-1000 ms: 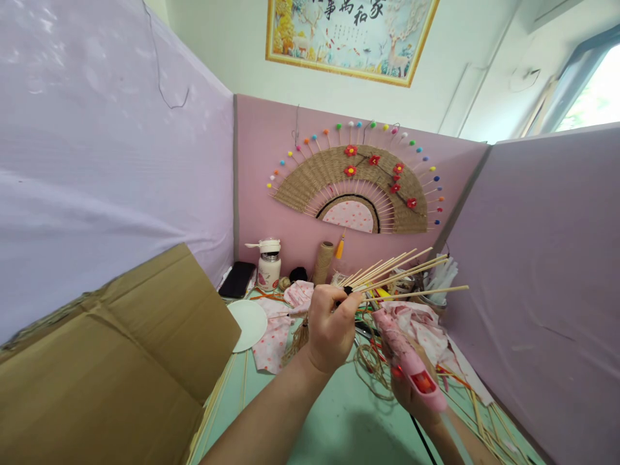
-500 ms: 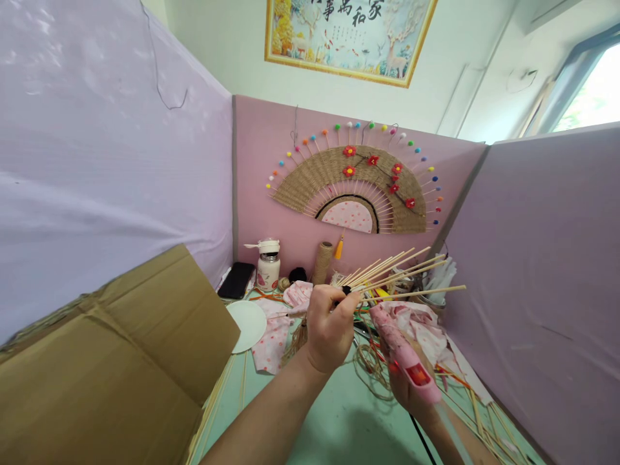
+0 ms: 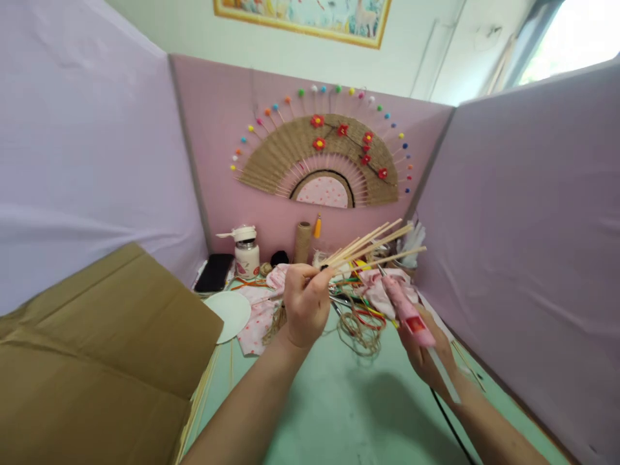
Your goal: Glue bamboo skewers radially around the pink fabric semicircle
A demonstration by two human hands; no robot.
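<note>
My left hand (image 3: 307,305) is closed around the near end of a spread of thin wooden sticks (image 3: 371,245), which fan out to the right. A bit of black shows at its fingertips where the sticks meet. In my right hand (image 3: 426,345) is a pink hot glue gun (image 3: 405,311), its metal nozzle pointing up and left, close to the lowest stick. I cannot tell whether the nozzle touches it. A clear glue stick (image 3: 444,374) juts from the gun's back. Most of the handle and the right fingers are hidden behind the gun.
Cardboard (image 3: 97,361) covers the left front, beside a white disc (image 3: 227,316), phone (image 3: 214,272) and bottle (image 3: 247,258). Loose twine (image 3: 358,332) lies mid-table, pink cloth (image 3: 385,287) behind. A twine roll (image 3: 303,243) stands below a decorated fan (image 3: 276,161) on the pink partition.
My view has shifted, so the scene sits further left and higher. The glue gun has moved away from my left hand, to the right. Both hands keep their hold.
</note>
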